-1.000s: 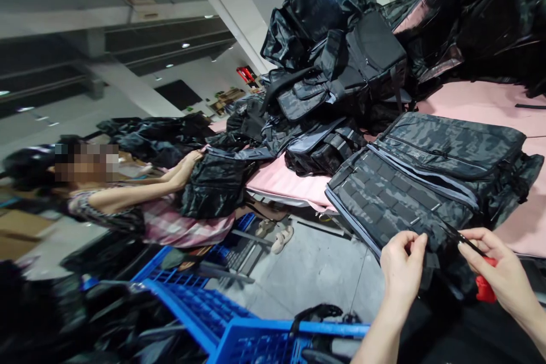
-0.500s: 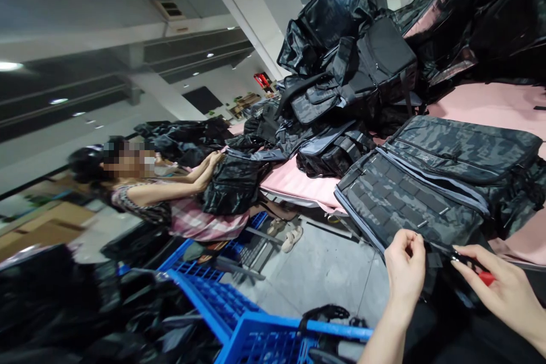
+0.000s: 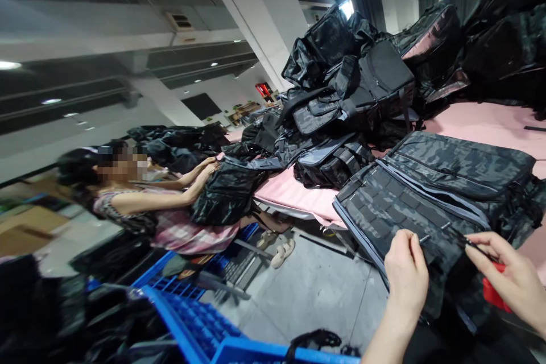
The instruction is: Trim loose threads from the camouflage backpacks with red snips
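Observation:
A dark camouflage backpack (image 3: 396, 205) lies in front of me with its grey-edged zip opening partly apart. My left hand (image 3: 407, 270) is closed in a pinch over the near part of the bag's webbed panel. What sits between its fingertips is too small to make out. My right hand (image 3: 507, 276) is wrapped around red-handled scissors (image 3: 497, 291), partly hidden by the fingers. Their dark tips point left, close over the panel and apart from my left hand.
Bags (image 3: 358, 79) are heaped on the pink-covered table (image 3: 281, 190). A seated co-worker (image 3: 140, 199) handles another dark bag (image 3: 226, 190) at left. Blue plastic crates (image 3: 191, 313) stand on the grey floor (image 3: 315, 278), beside more dark bags (image 3: 38, 307).
My right hand has shifted right with the scissors, and more of their red handle shows. My left hand stays pinched in nearly the same place. The view has tilted slightly.

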### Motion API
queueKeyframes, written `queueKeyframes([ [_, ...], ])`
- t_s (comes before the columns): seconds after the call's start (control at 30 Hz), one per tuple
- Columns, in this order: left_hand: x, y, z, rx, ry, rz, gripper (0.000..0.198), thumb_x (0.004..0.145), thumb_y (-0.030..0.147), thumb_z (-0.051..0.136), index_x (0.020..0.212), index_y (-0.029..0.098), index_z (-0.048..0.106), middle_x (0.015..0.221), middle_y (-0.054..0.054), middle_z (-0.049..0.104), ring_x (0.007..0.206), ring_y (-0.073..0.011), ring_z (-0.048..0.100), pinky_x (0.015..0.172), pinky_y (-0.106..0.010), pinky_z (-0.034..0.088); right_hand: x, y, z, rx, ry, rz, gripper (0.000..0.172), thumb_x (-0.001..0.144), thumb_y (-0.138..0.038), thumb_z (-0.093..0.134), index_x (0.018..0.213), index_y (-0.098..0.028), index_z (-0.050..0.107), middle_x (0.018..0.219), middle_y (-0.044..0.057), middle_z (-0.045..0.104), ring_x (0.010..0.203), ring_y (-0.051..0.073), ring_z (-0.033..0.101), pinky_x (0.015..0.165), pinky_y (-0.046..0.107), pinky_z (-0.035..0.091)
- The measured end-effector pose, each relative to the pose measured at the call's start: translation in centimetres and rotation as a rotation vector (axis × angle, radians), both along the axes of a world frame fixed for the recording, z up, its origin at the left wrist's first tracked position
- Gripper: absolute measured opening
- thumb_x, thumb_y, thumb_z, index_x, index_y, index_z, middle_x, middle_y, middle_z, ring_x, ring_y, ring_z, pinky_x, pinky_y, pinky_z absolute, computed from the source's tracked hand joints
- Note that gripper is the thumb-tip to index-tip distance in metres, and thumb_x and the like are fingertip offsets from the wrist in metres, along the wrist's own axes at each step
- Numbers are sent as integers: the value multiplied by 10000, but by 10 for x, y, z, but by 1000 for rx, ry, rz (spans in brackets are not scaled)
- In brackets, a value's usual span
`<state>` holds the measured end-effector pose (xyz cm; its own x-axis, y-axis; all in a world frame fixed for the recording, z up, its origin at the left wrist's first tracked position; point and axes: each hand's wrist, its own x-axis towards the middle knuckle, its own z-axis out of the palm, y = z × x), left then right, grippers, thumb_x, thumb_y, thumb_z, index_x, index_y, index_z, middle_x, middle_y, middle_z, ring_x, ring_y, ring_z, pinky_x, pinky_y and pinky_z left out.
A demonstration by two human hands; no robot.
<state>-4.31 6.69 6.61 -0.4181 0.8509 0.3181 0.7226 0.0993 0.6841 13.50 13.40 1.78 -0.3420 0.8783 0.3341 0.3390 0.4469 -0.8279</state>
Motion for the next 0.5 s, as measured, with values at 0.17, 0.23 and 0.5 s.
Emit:
queueKeyframes([
  [0.17, 4, 7, -7, -37, 392, 38, 143, 874, 128, 438, 772, 197, 511, 715, -32, 612, 668, -184, 573, 609, -273, 389, -22, 54, 36, 137, -297, -82, 406, 898, -533, 358, 1111, -230, 525, 1069, 51, 636, 921, 225, 625, 751, 315, 491],
  [0.23, 3, 0, -6, 57, 351, 55, 153, 887, 135, 426, 780, 202, 512, 726, -30, 612, 683, -178, 569, 624, -270, 402, -39, 76, 47, 151, -521, -68, 368, 873, -472, 412, 1100, -222, 558, 1081, 61, 633, 908, 249, 620, 752, 344, 473],
  [0.5, -17, -47, -5, 277, 55, -25, 142, 894, 166, 451, 810, 193, 563, 716, -30, 586, 667, -147, 558, 632, -257, 427, -63, 139, 53, 24, -608, 14, 206, 821, -318, 513, 710, -197, 638, 736, 53, 653, 745, 235, 619, 623, 283, 397],
])
